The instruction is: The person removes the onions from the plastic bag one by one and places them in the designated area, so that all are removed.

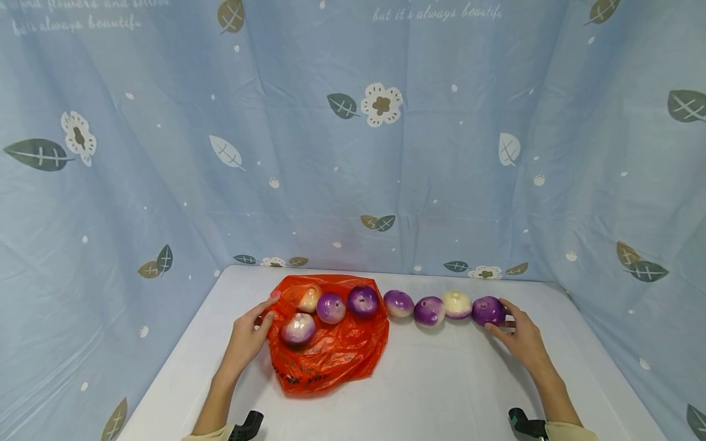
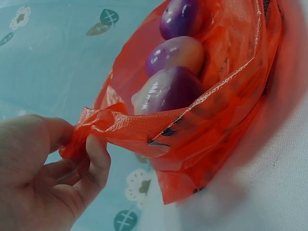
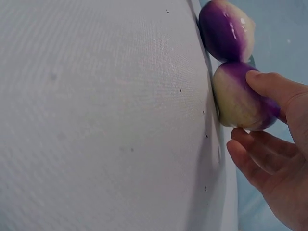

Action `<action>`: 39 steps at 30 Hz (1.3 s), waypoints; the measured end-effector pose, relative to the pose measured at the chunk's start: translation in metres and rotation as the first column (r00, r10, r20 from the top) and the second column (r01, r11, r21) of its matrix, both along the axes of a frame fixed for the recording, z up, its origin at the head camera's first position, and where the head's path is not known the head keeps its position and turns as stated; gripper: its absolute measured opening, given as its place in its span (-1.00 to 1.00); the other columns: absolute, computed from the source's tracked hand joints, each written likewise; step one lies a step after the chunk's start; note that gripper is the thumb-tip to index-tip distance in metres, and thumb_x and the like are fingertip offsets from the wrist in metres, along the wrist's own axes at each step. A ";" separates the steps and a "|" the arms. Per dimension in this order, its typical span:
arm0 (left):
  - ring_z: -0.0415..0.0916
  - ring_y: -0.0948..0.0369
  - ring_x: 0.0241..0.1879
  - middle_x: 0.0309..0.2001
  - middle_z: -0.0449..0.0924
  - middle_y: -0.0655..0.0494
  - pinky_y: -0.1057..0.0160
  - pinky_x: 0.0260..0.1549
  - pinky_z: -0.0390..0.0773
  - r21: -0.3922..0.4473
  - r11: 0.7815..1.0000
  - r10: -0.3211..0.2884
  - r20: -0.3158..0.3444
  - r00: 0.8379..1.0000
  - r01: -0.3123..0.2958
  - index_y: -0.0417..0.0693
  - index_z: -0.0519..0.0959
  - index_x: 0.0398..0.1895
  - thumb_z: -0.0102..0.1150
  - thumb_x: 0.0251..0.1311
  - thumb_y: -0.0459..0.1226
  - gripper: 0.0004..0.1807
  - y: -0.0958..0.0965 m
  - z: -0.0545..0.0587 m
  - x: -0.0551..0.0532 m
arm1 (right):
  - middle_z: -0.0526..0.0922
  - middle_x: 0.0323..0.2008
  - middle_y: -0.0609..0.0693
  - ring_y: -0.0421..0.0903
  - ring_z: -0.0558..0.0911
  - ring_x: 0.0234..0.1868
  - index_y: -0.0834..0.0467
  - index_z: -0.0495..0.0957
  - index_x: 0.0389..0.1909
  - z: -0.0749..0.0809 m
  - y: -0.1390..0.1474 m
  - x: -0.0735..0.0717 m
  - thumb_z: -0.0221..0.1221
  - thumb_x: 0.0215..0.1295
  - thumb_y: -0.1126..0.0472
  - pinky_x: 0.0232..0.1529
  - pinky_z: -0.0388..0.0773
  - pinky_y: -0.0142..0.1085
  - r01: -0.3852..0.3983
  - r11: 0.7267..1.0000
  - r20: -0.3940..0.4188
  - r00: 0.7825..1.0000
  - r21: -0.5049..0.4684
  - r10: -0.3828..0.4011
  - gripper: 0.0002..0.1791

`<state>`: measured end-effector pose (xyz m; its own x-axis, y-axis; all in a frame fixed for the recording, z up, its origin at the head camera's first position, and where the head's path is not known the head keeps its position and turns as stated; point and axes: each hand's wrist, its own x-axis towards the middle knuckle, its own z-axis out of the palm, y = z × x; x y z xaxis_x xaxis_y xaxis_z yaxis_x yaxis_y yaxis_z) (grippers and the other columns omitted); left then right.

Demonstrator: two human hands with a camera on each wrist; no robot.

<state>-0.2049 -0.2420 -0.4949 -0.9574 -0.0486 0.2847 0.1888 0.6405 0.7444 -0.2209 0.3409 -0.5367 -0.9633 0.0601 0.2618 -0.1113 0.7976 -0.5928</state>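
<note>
A red plastic bag point(image 1: 336, 361) with dark lettering lies spread at the left of the table, several purple-and-white turnips point(image 1: 331, 308) in its mouth. My left hand point(image 1: 247, 334) pinches the bag's left edge between thumb and fingers; the left wrist view shows the gathered rim point(image 2: 79, 137) there. At the right end of a row of turnips outside the bag, my right hand point(image 1: 521, 338) holds a deep purple turnip point(image 1: 488, 311). Seen from the right wrist, its thumb point(image 3: 269, 85) lies on the turnip's purple side, with curled fingers at the pale end.
Between the bag and the held turnip, a purple-and-white turnip point(image 1: 398, 303), a darker one point(image 1: 429, 312) and a mostly cream one point(image 1: 456, 305) stand side by side. The white table point(image 1: 441, 392) ends at a blue patterned curtain point(image 1: 309, 184) behind and at both sides.
</note>
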 end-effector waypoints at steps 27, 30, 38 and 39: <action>0.49 0.07 -0.22 0.23 0.55 -0.14 0.46 -0.41 0.58 -0.001 1.000 -0.007 0.018 1.000 0.007 -0.04 0.51 0.28 0.07 0.36 -0.35 -0.57 0.001 0.002 0.001 | 0.42 0.12 0.45 0.36 0.64 -0.06 0.29 0.26 0.37 0.010 0.002 0.008 0.33 0.22 0.14 -0.16 0.64 0.14 0.019 1.000 -0.052 0.998 0.022 -0.018 -0.25; 0.49 0.07 -0.21 0.23 0.55 -0.15 0.46 -0.40 0.58 0.000 1.000 -0.007 0.018 1.000 0.007 -0.05 0.51 0.28 0.07 0.36 -0.35 -0.58 0.001 0.002 0.002 | 0.43 0.11 0.45 0.36 0.64 -0.07 0.29 0.27 0.36 0.013 0.002 0.009 0.33 0.22 0.15 -0.19 0.65 0.12 0.016 1.000 -0.064 0.998 0.026 -0.014 -0.26; 0.47 0.08 -0.24 0.21 0.56 -0.14 0.45 -0.42 0.58 0.003 1.000 -0.009 0.009 1.000 0.009 -0.05 0.51 0.27 0.07 0.35 -0.35 -0.58 0.002 0.001 0.001 | 0.43 0.08 0.44 0.38 0.65 -0.09 0.28 0.30 0.34 0.023 0.000 0.011 0.34 0.21 0.16 -0.29 0.68 0.00 0.001 1.000 -0.108 0.994 0.017 0.000 -0.28; 0.48 0.09 -0.23 0.21 0.56 -0.14 0.45 -0.42 0.58 0.001 1.000 -0.009 0.008 1.000 0.009 -0.05 0.51 0.27 0.07 0.35 -0.35 -0.58 0.002 0.001 0.001 | 0.43 0.08 0.44 0.38 0.65 -0.09 0.28 0.30 0.34 0.024 0.000 0.011 0.34 0.21 0.15 -0.30 0.68 -0.01 0.003 1.000 -0.108 0.994 0.019 -0.001 -0.28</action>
<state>-0.2037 -0.2401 -0.4936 -0.9600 -0.0402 0.2771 0.1887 0.6381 0.7465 -0.2102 0.3407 -0.5130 -0.9290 0.0561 0.3657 -0.1725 0.8087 -0.5623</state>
